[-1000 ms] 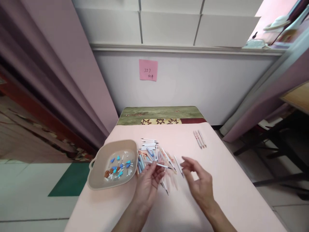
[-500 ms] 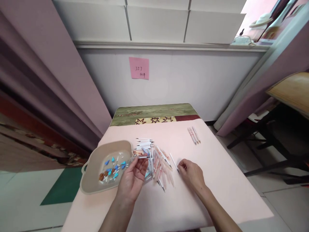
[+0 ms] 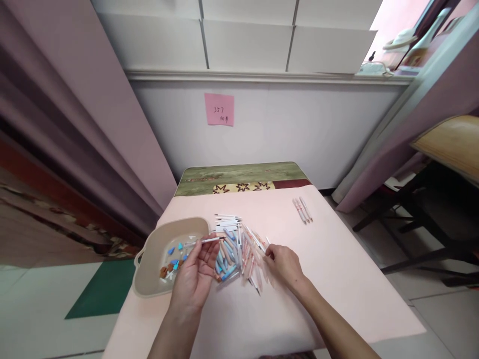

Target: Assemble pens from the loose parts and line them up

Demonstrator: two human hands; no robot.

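Observation:
My left hand (image 3: 196, 274), palm up, pinches a white pen refill (image 3: 210, 240) with a dark tip between thumb and fingers, beside the beige basin. A translucent piece seems to extend from its left end over the basin. My right hand (image 3: 284, 264) is closed at the right side of a pile of clear pink-printed pen barrels (image 3: 249, 262). The white end of another refill (image 3: 268, 240) shows just above its fingertips; what they grip is hidden. Blue and peach pen grips (image 3: 227, 254) lie between the hands, behind them a row of white refills (image 3: 227, 223).
The beige basin (image 3: 144, 269) at the left contains small blue, brown and white parts. Several pens (image 3: 302, 210) lie side by side at the back right of the pink-covered table (image 3: 337, 279). A wooden-topped piece of furniture (image 3: 449, 142) stands at the right.
My right hand has moved left, toward the pile, and now covers the lower part of the loose refill. My left hand has shifted slightly left and up with its refill; the camera view has moved slightly.

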